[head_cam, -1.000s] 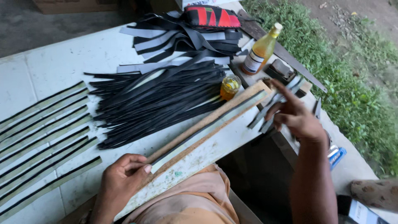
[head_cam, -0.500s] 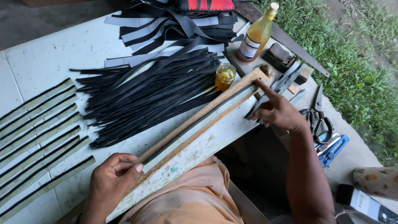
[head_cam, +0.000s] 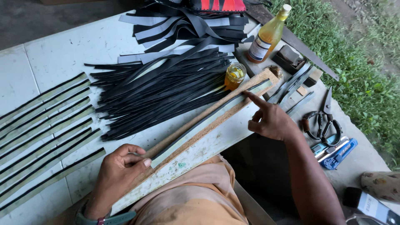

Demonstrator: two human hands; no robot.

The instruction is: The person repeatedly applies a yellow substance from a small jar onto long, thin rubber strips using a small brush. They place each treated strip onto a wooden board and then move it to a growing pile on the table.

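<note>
A long wooden board point(head_cam: 216, 118) lies slantwise on the white table point(head_cam: 71, 46), and a pale strip with a black edge point(head_cam: 208, 121) rests along it. My left hand point(head_cam: 121, 166) presses the near end of that strip with thumb and fingers. My right hand point(head_cam: 271, 118) hovers at the board's far part, its forefinger stretched out and touching the strip, the other fingers curled. A small jar of yellow liquid point(head_cam: 235, 75) stands just beyond the board's far end.
A heap of black strips point(head_cam: 162, 89) covers the table's middle. Pale black-edged strips point(head_cam: 41, 125) lie in rows at the left. A yellow bottle point(head_cam: 268, 35), scissors point(head_cam: 323, 116), a saw blade point(head_cam: 300, 46) and a blue cutter point(head_cam: 339, 150) lie at the right, grass beyond.
My right hand has moved down from the board's far end and now points its forefinger onto the strip. My left hand stays on the near end.
</note>
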